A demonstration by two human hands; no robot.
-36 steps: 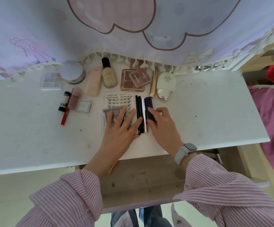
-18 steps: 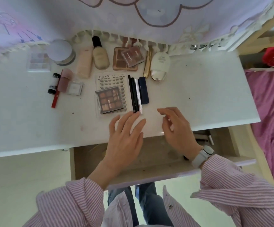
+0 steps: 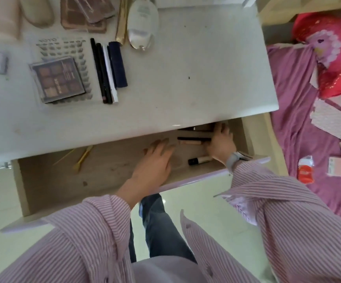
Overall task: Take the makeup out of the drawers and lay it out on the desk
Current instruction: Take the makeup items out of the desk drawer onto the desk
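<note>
Both hands were down in the open drawer (image 3: 43,180). Left hand (image 3: 155,160) lay flat, fingers straight, holding nothing, palm over the drawer floor. Right hand (image 3: 221,142) reached to the back right corner among the sticks; fingers touched them, but whether it gripped one I could not tell.

Nearest in the drawer: capped tube (image 3: 199,160), just beside the right wrist. Behind it a beige stick (image 3: 192,143) and black pencil (image 3: 194,138), side by side. Yellow tools (image 3: 81,158) lay apart on the left.

Judged: these are light, stiff, smooth and round, likely to roll or slip; best pinched mid-barrel, several together.

Farther, on the counter (image 3: 196,82): palette (image 3: 58,79), a row of pens (image 3: 106,72), white bottle (image 3: 142,23), all laid out.
</note>
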